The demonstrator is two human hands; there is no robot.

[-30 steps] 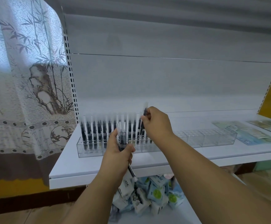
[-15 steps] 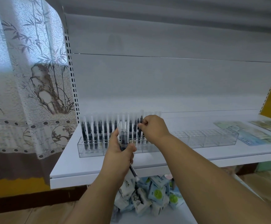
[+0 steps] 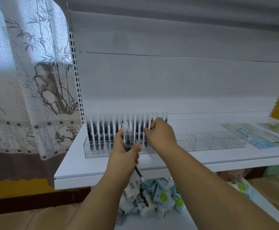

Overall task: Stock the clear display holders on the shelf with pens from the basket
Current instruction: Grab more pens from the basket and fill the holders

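A clear display holder (image 3: 87, 151) stands on the white shelf (image 3: 79, 170), filled with a row of upright black pens (image 3: 100, 131) with clear caps. My left hand (image 3: 124, 156) is in front of it, shut on a bundle of pens (image 3: 128, 136) whose tips stick out below the fist. My right hand (image 3: 162, 136) hovers at the right end of the row, fingertips pointing left toward the bundle, fingers loosely curled with nothing seen between them. To the right, a second clear holder (image 3: 218, 143) has empty cells. The basket is out of view.
Printed paper sheets (image 3: 253, 138) lie on the shelf at the far right. Below the shelf lies a heap of white and blue packets (image 3: 160, 196). A patterned curtain (image 3: 27, 80) hangs to the left of the shelf upright.
My right hand lowered one pen into the holder at the right end of the row, let it go and moved left toward the bundle. My left hand stayed put.
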